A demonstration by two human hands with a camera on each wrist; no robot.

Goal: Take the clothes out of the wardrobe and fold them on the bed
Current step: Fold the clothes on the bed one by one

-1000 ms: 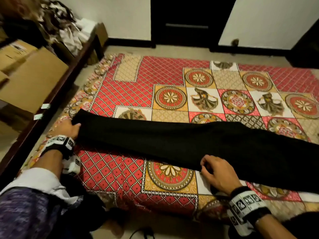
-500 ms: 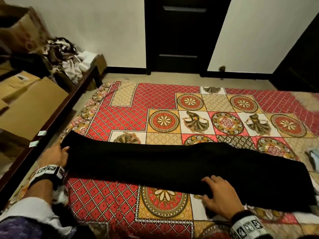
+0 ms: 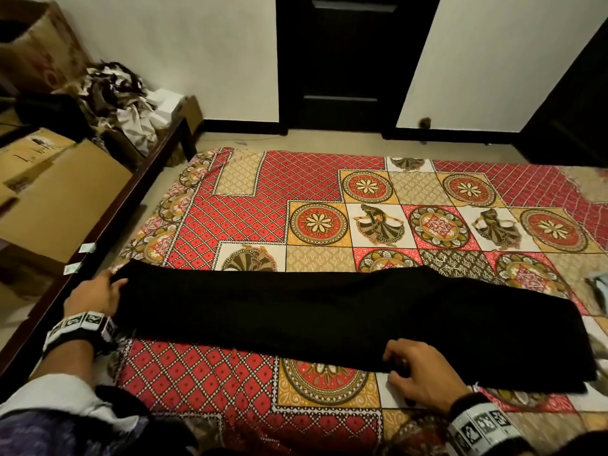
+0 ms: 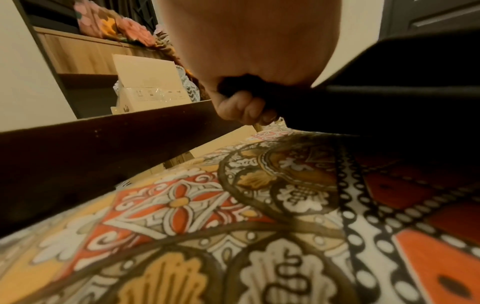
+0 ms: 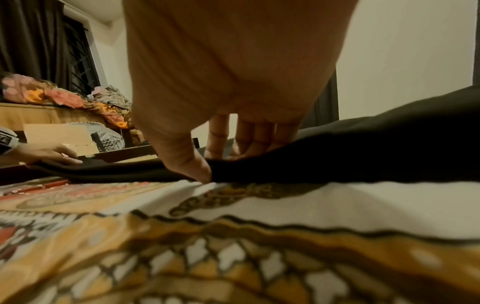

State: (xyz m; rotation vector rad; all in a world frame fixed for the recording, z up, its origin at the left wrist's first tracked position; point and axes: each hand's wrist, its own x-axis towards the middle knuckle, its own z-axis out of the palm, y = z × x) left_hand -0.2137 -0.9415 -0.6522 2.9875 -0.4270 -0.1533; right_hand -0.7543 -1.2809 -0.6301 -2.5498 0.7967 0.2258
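You kneel at the near edge of the bed [image 3: 250,192], a long black garment [image 3: 329,320] stretched flat across the patterned bedspread from nine o'clock to three o'clock. Your left hand [image 3: 93,296] grips its narrow end at nine o'clock, fingers curled round the cloth. Your right hand [image 3: 424,376], at five o'clock, pinches the garment's near edge, thumb beneath and fingers on top. The garment appears to be out of the wardrobe, laid lengthwise in a narrow strip, but not yet brought end to end; that fold is likely next. A heap of clothes [image 3: 118,93] lies on the shelf at eleven o'clock; whether these await folding cannot be told.
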